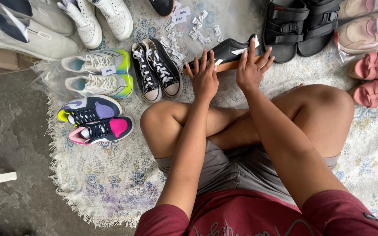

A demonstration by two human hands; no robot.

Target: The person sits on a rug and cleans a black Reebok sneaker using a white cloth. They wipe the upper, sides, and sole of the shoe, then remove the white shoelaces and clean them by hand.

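Note:
I sit cross-legged on a pale patterned rug [110,175]. A black shoe with a white stripe and a tan sole [228,50] lies on its side just past my knees. My left hand [204,76] rests on its near end with fingers spread. My right hand [251,67] presses flat on its middle, fingers apart. Neither hand closes around it.
Black lace-up sneakers [158,67] lie left of my hands, then white-and-green ones [99,72] and colourful ones [95,120]. White sneakers [99,17] and small paper tags [189,28] are farther off. Black sandals [300,24] and pink sandals [375,78] sit right. Bare concrete floor [9,140] is left.

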